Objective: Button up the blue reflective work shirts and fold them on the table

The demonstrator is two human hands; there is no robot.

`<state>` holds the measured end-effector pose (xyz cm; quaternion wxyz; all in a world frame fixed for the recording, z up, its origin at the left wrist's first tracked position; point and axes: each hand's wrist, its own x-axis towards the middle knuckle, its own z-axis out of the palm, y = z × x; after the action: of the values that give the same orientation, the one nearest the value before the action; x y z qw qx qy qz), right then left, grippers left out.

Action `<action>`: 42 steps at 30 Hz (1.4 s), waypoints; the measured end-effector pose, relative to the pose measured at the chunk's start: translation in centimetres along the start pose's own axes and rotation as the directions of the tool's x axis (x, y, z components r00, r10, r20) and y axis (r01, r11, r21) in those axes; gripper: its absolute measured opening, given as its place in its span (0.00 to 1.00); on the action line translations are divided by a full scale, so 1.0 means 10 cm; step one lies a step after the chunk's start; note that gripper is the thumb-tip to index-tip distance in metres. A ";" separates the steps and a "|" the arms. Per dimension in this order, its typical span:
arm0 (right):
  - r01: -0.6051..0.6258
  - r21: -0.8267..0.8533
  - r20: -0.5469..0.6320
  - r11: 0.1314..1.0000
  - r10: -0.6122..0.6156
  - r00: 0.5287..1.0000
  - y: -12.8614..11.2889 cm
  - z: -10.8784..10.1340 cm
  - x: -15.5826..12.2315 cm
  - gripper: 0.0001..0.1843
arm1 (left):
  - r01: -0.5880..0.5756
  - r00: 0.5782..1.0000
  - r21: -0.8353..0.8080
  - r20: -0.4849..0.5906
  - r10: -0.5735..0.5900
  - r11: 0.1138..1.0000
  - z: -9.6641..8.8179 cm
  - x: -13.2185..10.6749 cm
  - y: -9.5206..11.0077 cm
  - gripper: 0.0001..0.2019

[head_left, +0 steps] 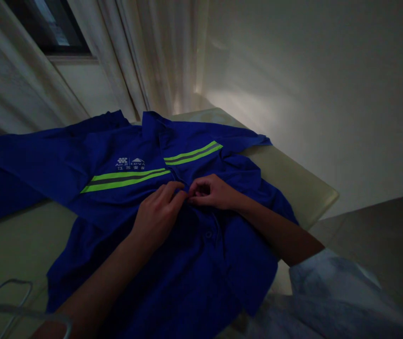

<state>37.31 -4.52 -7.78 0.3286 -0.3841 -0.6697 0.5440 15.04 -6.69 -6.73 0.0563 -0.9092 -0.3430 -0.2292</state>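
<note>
Head cam: blue shirt (187, 278) spread front-up on table (293, 172). R hand (191, 194) curled, thumb-to-finger pinch on cloth approx. mid-front; L hand (157, 207) bent in close beside, tips too dim, can't tell if gripping. Prob. light, soft, floppy, not fragile; best held at front opening, nr. button (208, 234).

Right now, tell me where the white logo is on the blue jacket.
In the head view, the white logo is on the picture-left side of the blue jacket, just above the left-hand green-and-grey stripe and up-left of the left hand.
</note>
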 end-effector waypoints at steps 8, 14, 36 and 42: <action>0.007 -0.015 0.005 1.000 -0.007 1.000 0.00 -0.02 0.01 0.16 | -0.110 0.993 -0.020 -0.035 0.109 0.994 0.02 -0.01 -0.14 0.06; -0.021 -0.017 0.022 1.000 0.022 1.000 0.00 -0.03 0.02 0.15 | -0.179 0.984 0.036 0.016 0.178 0.983 -0.02 0.02 -0.16 0.06; -0.081 0.088 0.022 0.993 0.079 0.997 0.00 -0.03 0.04 0.20 | -0.007 1.000 -0.162 0.028 0.012 0.987 0.08 -0.01 -0.20 0.05; -0.063 0.098 0.011 0.993 0.063 0.998 0.02 -0.04 0.04 0.19 | -0.005 1.000 -0.184 0.009 0.007 0.983 0.06 -0.01 -0.20 0.06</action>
<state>37.46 -4.00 -7.89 0.3273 -0.3863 -0.6308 0.5880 13.87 -5.08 -7.44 -0.0287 -0.9127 -0.3178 -0.2554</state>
